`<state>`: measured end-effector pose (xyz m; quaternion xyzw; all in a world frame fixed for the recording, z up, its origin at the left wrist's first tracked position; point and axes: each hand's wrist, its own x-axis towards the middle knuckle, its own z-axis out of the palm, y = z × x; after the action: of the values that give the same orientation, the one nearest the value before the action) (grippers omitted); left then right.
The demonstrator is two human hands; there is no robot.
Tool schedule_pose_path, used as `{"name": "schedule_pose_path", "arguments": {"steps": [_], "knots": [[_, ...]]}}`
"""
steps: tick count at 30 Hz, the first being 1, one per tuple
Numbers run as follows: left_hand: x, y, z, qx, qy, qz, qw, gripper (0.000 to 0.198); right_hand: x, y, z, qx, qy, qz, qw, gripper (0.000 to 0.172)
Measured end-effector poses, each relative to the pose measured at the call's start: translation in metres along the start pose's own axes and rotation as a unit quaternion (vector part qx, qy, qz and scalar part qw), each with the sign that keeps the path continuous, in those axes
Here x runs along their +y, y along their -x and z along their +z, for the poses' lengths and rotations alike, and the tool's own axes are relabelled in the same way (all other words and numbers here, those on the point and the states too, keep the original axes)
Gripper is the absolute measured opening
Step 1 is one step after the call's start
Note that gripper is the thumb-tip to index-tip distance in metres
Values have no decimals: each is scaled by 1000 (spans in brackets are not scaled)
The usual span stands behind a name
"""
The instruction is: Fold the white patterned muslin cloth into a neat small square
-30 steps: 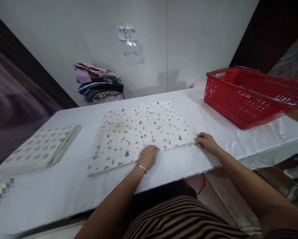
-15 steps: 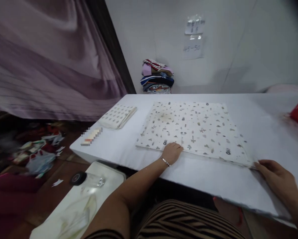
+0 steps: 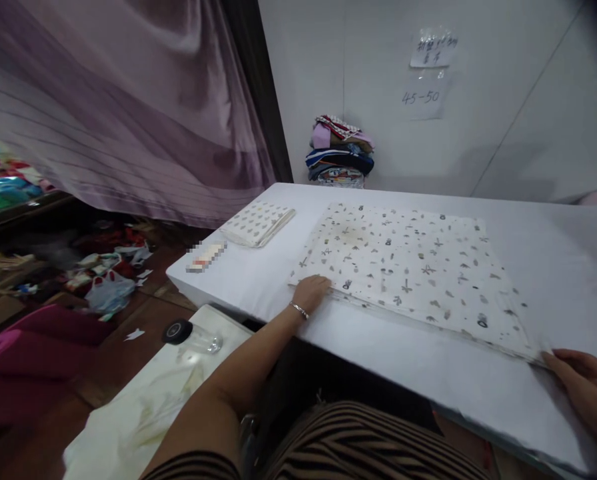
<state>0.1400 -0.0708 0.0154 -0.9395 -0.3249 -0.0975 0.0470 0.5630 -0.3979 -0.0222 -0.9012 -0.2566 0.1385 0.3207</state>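
Observation:
A folded white cloth [image 3: 403, 267] printed with small grey and brown motifs lies spread on the white-covered table. My left hand [image 3: 314, 291], with a bracelet at the wrist, is at its near edge, close to the left corner. The fingers curl over that edge, and the thumb is hidden. At the near right corner, my right hand [image 3: 586, 380] pinches the cloth between thumb and fingers. Several layers show along the near edge, and a faint yellowish stain marks the far left part.
A smaller folded patterned cloth [image 3: 258, 223] lies at the table's left, beside a blurred card [image 3: 206, 257]. A lower white surface [image 3: 178, 373] at left holds a black-lidded clear jar [image 3: 191, 335]. Folded fabrics [image 3: 339, 152] are stacked by the wall. A pink roll [image 3: 28, 340] lies at far left.
My left hand has slid left along the near edge towards the left corner. My right hand stays on the right corner. The view has turned somewhat to the left.

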Motion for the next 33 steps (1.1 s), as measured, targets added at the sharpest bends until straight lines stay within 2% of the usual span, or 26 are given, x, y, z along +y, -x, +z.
{"name": "schedule_pose_path", "arguments": {"steps": [3, 6, 10, 12, 14, 16, 17, 19, 22, 24, 26, 30, 31, 33], "knots": [[-9, 1, 0, 14, 0, -31, 999, 22, -36, 18, -8, 31, -26, 53, 998, 21], [-9, 5, 1, 3, 11, -6, 1000, 23, -53, 26, -11, 26, -35, 43, 998, 18], [-11, 15, -4, -6, 54, 18, 998, 28, -48, 24, -10, 30, -36, 25, 999, 19], [-14, 16, -9, -6, 87, -3, 996, 32, -43, 21, -9, 37, -43, 10, 998, 20], [-15, 11, -16, -2, 118, -53, 992, 32, -40, 19, -7, 41, -50, -2, 998, 19], [-9, -1, -21, 16, 140, -82, 987, 30, -39, 18, -5, 43, -55, -9, 998, 18], [-2, -10, -23, 26, 147, -72, 986, 29, -39, 18, -4, 45, -57, -9, 997, 18], [15, -31, -21, 34, 158, 2, 987, 28, -41, 19, -4, 44, -65, -1, 997, 18], [39, -67, -7, -6, 160, 156, 975, 25, -43, 21, -4, 44, -68, 15, 997, 17], [41, -92, 6, -28, 149, 199, 968, 25, -43, 21, -4, 45, -65, 17, 997, 17], [29, -116, 15, -35, 130, 170, 976, 25, -43, 21, -4, 47, -66, 17, 997, 16], [3, -145, 17, -35, 92, 44, 994, 26, -46, 21, -3, 54, -68, 20, 996, 15], [2, -146, 16, -31, 92, 43, 994, 26, -46, 21, -3, 54, -68, 21, 996, 16], [10, -144, 18, -30, 107, 102, 989, 25, -40, 18, -2, 54, -60, 25, 996, 17]]}}
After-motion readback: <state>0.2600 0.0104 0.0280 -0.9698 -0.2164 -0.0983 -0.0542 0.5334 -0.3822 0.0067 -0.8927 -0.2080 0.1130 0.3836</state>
